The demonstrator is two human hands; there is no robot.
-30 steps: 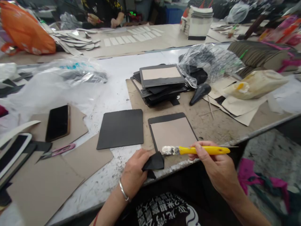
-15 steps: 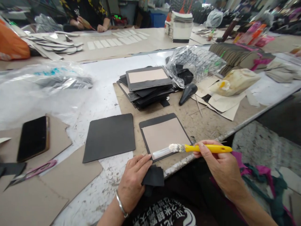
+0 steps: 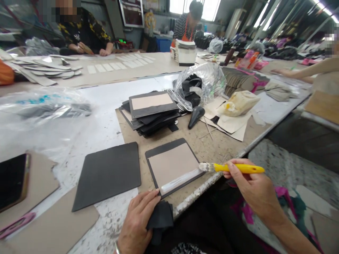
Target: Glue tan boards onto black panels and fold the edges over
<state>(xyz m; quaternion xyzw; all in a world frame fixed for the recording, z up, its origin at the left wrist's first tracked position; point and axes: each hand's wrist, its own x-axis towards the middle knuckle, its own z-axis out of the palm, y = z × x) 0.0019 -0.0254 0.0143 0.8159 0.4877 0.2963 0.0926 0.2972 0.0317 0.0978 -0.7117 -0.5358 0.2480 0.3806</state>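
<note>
My right hand (image 3: 253,183) grips a brush by its yellow handle (image 3: 245,168). Its glue-caked bristles (image 3: 206,167) touch the right edge of a beige sheet (image 3: 172,162) lying on a black panel (image 3: 159,151). A wet white stripe (image 3: 180,180) runs along the sheet's near edge. With the fingertips of my left hand (image 3: 139,218) I touch the panel's near left corner, and small black pieces (image 3: 160,216) are held under that hand by the thumb. Left of it lies a plain black panel (image 3: 108,173).
Behind the panels stand a stack of black panels (image 3: 153,113), a dark cone-shaped object (image 3: 196,117) and a clear plastic bag (image 3: 212,81). A phone (image 3: 13,180) and a pink-handled tool (image 3: 18,225) lie at left. Several people (image 3: 84,31) sit around the tables.
The brush has moved right along the beige sheet, lengthening the white stripe to its right edge. My left hand stays at the panel corner. The head view has tilted up.
</note>
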